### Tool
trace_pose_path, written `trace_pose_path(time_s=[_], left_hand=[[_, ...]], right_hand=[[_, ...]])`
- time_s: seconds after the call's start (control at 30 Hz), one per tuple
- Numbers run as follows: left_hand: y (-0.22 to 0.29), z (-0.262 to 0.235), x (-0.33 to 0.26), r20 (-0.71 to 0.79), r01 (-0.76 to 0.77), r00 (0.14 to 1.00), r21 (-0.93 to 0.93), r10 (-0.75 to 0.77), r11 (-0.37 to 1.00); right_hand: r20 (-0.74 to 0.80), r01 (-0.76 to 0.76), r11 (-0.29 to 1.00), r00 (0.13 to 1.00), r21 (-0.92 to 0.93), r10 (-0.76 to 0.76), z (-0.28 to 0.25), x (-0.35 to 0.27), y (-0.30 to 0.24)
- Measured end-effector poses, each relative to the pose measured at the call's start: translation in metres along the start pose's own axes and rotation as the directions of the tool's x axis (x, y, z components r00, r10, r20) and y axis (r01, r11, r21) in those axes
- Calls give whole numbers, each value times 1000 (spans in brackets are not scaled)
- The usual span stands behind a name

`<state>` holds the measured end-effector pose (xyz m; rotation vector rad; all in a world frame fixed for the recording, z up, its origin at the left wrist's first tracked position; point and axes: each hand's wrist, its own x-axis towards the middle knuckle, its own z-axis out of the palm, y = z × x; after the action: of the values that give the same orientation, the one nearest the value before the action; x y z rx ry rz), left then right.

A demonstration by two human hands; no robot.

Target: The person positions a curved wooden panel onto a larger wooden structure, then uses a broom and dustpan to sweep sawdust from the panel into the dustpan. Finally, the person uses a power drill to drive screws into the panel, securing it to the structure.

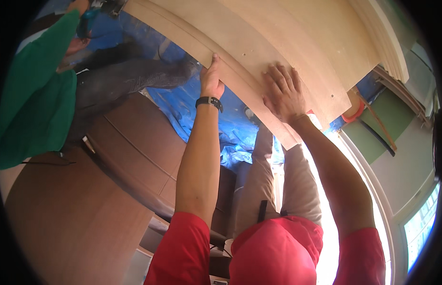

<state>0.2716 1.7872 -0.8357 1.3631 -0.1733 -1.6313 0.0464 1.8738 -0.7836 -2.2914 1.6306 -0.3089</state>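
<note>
the left hand point(211, 80) curls its fingers over the near edge of a pale wooden panel point(287, 42), fingertips hidden behind it. the right hand point(283, 92) lies flat on the panel, fingers spread. the panel's far end runs out of view, above a blue tarp point(202, 114).

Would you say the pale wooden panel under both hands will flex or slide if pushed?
The pale wooden panel looks thick and broad, so probably stiff and heavy. Its smooth face may be slippery under the flat right hand; the left hand hooks its edge, which likely steadies it.
</note>
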Motion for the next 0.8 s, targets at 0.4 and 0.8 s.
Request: trace_pose_path(time_s=[0.4,0.8], left_hand=[[-9,-19,13,21,-5,1000,4,5,1000],[-6,-7,7,-35,3,999,68,-1,998]], right_hand=[[-5,-16,999,1000,50,16,-1,-3,1],[-25,-10,999,1000,52,11,-7,-3,4]])
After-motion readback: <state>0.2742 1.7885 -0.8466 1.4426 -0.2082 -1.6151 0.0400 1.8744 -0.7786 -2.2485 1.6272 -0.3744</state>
